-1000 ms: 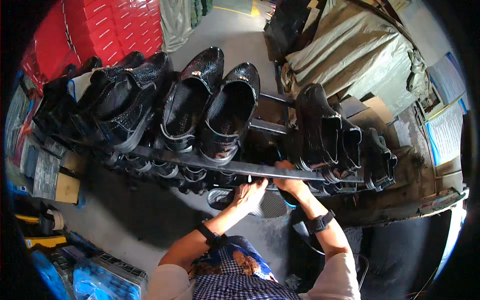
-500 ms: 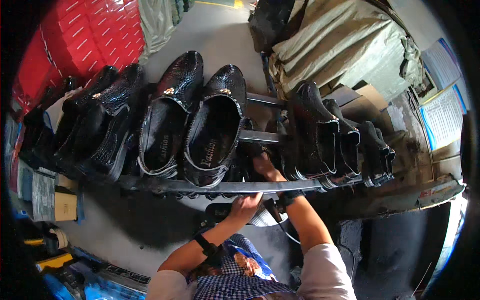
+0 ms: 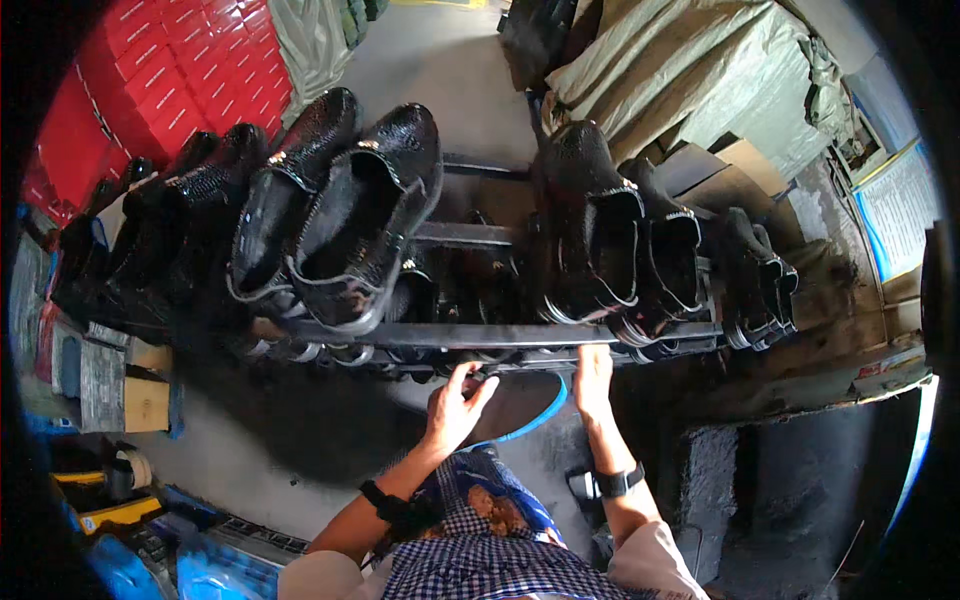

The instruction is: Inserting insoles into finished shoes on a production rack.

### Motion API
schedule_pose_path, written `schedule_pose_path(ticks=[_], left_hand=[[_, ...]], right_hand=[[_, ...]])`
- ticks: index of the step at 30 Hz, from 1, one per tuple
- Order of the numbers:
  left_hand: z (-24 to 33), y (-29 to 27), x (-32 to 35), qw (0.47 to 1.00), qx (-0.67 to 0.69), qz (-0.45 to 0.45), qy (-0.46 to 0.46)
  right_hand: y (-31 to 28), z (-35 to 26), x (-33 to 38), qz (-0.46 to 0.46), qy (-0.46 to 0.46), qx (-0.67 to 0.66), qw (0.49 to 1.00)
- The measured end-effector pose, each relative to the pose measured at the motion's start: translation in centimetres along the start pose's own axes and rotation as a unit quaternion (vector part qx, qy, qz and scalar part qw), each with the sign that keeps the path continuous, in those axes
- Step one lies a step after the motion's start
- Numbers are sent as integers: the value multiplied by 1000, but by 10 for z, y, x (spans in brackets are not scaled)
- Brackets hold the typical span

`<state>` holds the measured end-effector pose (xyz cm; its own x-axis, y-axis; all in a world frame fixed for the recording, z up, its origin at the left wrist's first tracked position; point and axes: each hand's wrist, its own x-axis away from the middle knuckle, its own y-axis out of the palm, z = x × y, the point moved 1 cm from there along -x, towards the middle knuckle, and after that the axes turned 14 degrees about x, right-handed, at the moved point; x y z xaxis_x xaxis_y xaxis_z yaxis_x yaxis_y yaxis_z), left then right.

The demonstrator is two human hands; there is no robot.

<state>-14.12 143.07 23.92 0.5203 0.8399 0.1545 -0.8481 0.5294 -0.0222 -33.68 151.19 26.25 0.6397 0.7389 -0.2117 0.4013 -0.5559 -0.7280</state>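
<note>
A metal rack (image 3: pixel 455 334) full of black shoes stands before me. My left hand (image 3: pixel 455 408) is at its front, below the upper bar, thumb and fingers curled around a small dark thing I cannot make out. To the right, my right hand (image 3: pixel 594 380) points upward with straight fingers, its tips by the bar; I see nothing in it. A black textured slip-on shoe (image 3: pixel 405 140) with a gold ornament leans beside its mate (image 3: pixel 262 235) on the upper tier. More black shoes (image 3: pixel 592 205) stand on the right. A lower tier of shoes is partly hidden.
Red boxes (image 3: pixel 150 75) are stacked at the far left. A draped cloth cover (image 3: pixel 690 65) and cardboard (image 3: pixel 750 165) lie behind on the right. A blue curved rim (image 3: pixel 535 425) shows between my hands. A dark bench (image 3: pixel 800 390) stands at right.
My right hand has come out from between the rack's bars to its front. My left hand has shifted slightly left. The central shoes now appear farther left, partly because the view moved.
</note>
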Motion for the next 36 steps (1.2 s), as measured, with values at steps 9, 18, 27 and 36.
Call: schedule_pose_path(ticks=[9,18,27,36], left_hand=[[5,107,40,973,230,-9,-28],[15,197,51,947,307,-83,-43],[16,250,-6,987,-76,-130,48],[-6,237,-45,987,-80,-106,94]], right_hand=[[-63,-8,115,-83,0,-21,996],[-151,47,80,-86,-58,198,975],[-212,69,-3,-85,-158,284,942],[-210,62,-35,-162,-156,331,917]])
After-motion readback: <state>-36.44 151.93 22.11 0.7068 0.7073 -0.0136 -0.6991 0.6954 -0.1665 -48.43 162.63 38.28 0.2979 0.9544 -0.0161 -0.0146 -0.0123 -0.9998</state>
